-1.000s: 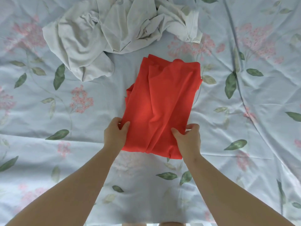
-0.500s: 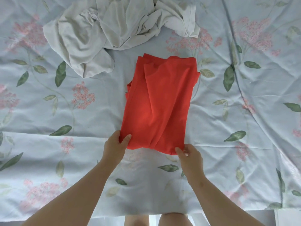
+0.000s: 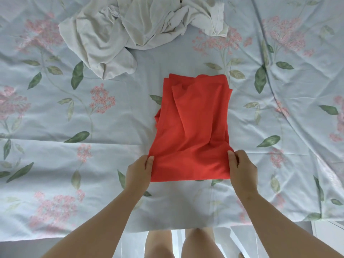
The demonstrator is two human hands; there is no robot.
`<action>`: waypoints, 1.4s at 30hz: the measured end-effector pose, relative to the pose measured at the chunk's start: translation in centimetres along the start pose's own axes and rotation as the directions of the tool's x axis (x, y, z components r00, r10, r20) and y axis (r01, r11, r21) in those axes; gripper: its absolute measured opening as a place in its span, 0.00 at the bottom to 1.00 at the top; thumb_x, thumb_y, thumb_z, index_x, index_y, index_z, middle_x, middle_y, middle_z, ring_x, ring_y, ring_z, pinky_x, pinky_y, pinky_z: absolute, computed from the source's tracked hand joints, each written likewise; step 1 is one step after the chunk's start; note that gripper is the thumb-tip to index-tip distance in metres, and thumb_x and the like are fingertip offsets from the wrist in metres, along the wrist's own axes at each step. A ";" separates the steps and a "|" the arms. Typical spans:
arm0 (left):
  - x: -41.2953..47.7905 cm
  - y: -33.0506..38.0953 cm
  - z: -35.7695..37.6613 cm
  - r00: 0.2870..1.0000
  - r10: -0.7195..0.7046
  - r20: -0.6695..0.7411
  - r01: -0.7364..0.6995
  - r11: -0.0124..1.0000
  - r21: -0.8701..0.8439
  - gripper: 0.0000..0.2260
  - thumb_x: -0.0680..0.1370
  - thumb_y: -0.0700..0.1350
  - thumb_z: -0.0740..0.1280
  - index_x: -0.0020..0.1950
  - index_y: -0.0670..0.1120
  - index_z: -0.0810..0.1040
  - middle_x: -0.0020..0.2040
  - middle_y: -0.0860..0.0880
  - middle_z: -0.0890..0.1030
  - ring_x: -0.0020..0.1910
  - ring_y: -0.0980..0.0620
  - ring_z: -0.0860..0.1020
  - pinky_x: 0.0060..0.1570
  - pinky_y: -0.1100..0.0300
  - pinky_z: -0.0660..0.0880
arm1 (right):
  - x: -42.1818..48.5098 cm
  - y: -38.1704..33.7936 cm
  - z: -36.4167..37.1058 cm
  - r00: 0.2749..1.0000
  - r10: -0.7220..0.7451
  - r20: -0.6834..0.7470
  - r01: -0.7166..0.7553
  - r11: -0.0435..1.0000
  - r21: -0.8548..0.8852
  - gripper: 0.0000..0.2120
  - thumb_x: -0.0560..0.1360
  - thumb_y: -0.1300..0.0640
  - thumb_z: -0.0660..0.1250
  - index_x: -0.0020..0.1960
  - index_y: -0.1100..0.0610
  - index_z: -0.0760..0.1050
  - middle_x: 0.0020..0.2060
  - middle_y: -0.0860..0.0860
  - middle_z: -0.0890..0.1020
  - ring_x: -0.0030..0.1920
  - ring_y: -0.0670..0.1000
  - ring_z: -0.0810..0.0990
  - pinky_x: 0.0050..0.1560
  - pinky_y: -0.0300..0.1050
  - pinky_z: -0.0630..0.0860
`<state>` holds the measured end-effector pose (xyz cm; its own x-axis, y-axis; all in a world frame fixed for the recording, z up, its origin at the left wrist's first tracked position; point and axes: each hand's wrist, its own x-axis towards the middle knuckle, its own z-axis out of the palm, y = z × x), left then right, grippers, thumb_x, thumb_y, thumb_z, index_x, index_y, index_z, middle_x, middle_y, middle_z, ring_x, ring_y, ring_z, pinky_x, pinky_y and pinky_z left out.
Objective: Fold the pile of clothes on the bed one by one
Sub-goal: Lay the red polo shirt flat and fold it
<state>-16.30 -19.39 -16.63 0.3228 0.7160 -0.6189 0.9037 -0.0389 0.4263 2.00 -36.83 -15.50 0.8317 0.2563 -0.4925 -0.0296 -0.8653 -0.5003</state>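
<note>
Closest to you, your bare knees (image 3: 199, 244) show at the btm of the view, just below the near edge of the bed w/ its pale-blue floral sheet (image 3: 55, 131). Both forearms reach fwd over that sheet. Your left hand (image 3: 138, 172) pinches the near-left corner of the red garment (image 3: 191, 131), thumb on top and the other fingers curled at the cloth's edge; whether they go under it can't be told from here. Your right hand (image 3: 242, 172) grips the near-right corner the same way, thumb pressed on the fabric. The red garment lies approx centre of the bed, folded into a long strip running away from you, w/ several layers showing at its far end and left side and soft wrinkles down the middle. Further back, apart from the red piece and off to the left, the crumpled off-white pile of clothes (image 3: 130, 30) sits unfolded, reaching the top of the view
</note>
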 end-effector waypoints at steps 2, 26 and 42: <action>-0.4 -0.7 1.1 0.990 -0.063 0.129 0.065 0.998 -0.017 0.09 0.81 0.49 0.58 0.48 0.46 0.73 0.39 0.51 0.75 0.43 0.49 0.74 0.40 0.59 0.64 | -0.5 1.4 1.1 0.994 0.098 0.046 -0.098 0.995 0.000 0.09 0.80 0.54 0.58 0.52 0.60 0.72 0.42 0.54 0.78 0.44 0.57 0.75 0.42 0.48 0.68; 11.4 12.0 0.8 0.979 0.103 -0.175 -0.116 0.991 -0.065 0.20 0.77 0.45 0.65 0.68 0.51 0.68 0.63 0.44 0.69 0.60 0.43 0.72 0.60 0.52 0.70 | 11.9 -9.2 1.6 0.987 -0.153 -0.054 0.152 0.988 -0.019 0.26 0.76 0.51 0.66 0.71 0.48 0.62 0.62 0.55 0.69 0.61 0.56 0.70 0.63 0.54 0.69; 14.0 10.7 -1.0 0.964 -0.073 -0.258 -0.037 0.916 -0.399 0.06 0.79 0.47 0.64 0.54 0.47 0.72 0.45 0.54 0.74 0.45 0.53 0.74 0.47 0.60 0.68 | 18.0 -10.5 0.6 0.915 -0.384 0.127 0.397 0.913 -0.097 0.14 0.73 0.50 0.68 0.57 0.51 0.71 0.51 0.51 0.73 0.53 0.51 0.70 0.53 0.44 0.67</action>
<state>-2.42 -9.09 -20.05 0.1729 0.8723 -0.4574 0.7039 0.2155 0.6769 16.94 -22.88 -19.54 0.7014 0.6214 -0.3492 0.3568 -0.7302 -0.5827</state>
